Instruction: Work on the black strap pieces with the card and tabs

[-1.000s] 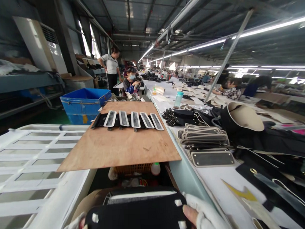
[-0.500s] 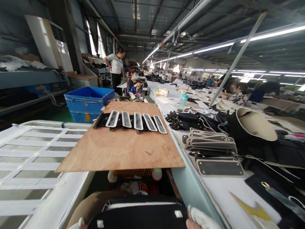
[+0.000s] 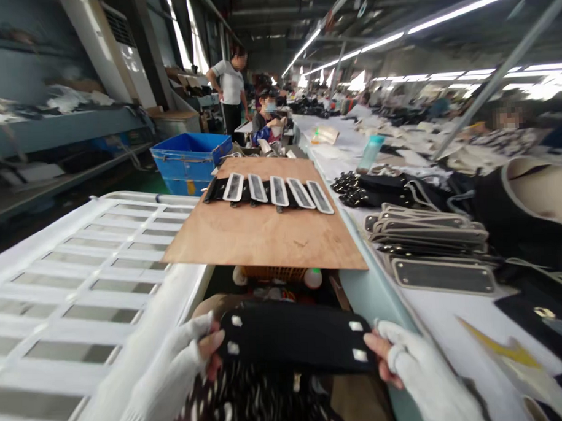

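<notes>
Both my hands wear white gloves with bare fingertips. My left hand [image 3: 194,355] pinches the left end of a flat black fabric panel [image 3: 294,336] that carries small white square tabs near its corners. My right hand [image 3: 401,360] pinches the right end. The panel is held level low in front of me, above my patterned lap. Beyond it lies a plywood board [image 3: 263,235] with a row of several grey, white-edged strips [image 3: 275,191] along its far edge.
A white slatted plastic rack [image 3: 81,285] lies at the left. At the right, a long white table [image 3: 432,309] carries a stack of grey patches [image 3: 429,236], black pieces and a bottle [image 3: 369,153]. A blue bin [image 3: 189,159] stands behind the board. Other people work farther back.
The view has tilted down and swung left. The black panel and both hands now sit higher in view, fully visible, with my left thumb on its left end.
</notes>
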The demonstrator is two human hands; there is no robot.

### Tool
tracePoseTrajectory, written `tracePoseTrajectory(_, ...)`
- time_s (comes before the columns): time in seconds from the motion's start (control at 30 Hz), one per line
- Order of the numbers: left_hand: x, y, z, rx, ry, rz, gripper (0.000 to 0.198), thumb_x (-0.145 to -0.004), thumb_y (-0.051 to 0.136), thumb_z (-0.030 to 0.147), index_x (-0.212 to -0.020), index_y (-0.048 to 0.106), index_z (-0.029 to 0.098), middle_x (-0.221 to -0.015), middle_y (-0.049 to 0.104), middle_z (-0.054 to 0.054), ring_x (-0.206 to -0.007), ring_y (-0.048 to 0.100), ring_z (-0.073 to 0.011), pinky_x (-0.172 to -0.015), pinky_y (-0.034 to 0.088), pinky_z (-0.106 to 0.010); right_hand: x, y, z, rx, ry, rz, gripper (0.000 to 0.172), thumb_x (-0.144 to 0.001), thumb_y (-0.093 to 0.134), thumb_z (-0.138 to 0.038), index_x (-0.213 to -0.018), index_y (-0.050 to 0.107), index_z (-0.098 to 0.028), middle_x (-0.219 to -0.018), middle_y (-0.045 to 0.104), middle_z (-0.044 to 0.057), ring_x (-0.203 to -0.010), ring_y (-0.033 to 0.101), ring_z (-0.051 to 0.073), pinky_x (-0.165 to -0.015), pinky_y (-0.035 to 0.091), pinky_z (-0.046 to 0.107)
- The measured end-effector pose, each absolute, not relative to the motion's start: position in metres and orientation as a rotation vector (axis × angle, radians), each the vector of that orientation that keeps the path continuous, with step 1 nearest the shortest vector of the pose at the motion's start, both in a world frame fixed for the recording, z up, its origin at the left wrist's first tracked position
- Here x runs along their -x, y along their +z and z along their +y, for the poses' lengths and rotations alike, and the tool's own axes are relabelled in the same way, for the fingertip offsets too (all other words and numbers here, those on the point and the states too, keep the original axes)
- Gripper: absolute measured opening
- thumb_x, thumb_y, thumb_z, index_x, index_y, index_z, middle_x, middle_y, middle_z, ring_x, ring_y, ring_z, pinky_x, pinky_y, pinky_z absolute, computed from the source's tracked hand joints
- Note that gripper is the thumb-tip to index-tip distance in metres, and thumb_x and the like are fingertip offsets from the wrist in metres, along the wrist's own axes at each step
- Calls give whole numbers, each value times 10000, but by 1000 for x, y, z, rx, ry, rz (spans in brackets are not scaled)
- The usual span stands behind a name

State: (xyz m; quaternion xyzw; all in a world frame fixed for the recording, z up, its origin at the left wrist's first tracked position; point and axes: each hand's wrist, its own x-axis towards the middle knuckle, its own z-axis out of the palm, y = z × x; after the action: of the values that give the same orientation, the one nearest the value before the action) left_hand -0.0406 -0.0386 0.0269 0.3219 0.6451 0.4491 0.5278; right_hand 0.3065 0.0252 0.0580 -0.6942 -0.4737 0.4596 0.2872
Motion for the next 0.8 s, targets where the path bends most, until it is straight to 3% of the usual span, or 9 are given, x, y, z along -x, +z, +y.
tracePoseTrajectory(0.07, 34, 51, -29, -842, 1117, 1508, 314, -732, 764, 432, -796, 615, 163, -605, 624, 22, -516, 576, -111, -473, 458, -198, -309, 63, 36, 1853, 1210, -1266, 377, -722, 650, -562, -716, 469, -231, -423, 453, -48, -367, 387, 107, -409, 226, 220)
tracePoseTrajectory(0.23, 26, 86, -10, -1055, 1052, 1501, 227, -839, 627, 352, -732, 576, 158, -576, 581, 20, -512, 540, -98, -514, 415, -216, -322, 64, 63, 1789, 1363, -1192, 457, -665, 743, -561, -651, 440, -220, -424, 418, -66, -369, 353, 68, -404, 207, 178)
tracePoseTrajectory(0.57, 26, 77, -11, -1141, 891, 1571, 305, -855, 572, 391, -660, 461, 185, -550, 428, 49, -519, 375, -81, -510, 241, -254, -328, 58, 41, 1823, 1568, -1167, 495, -563, 825, -522, -621, 438, -219, -512, 466, -40, -429, 363, 78, -428, 249, 218)
tracePoseTrajectory(0.7, 26, 75, -8, -1126, 907, 1557, 272, -841, 557, 382, -672, 491, 179, -536, 417, 51, -509, 377, -84, -522, 246, -258, -322, 73, 30, 1782, 1531, -1180, 449, -510, 810, -512, -711, 516, -238, -587, 517, -13, -496, 412, 101, -447, 335, 232)
tracePoseTrajectory(0.8, 27, 75, -4, -1174, 842, 1547, 263, -831, 534, 383, -668, 480, 184, -536, 422, 51, -505, 373, -86, -514, 249, -259, -327, 73, 26, 1777, 1485, -1167, 513, -515, 770, -595, -845, 562, -263, -687, 597, 35, -557, 513, 142, -490, 458, 254)
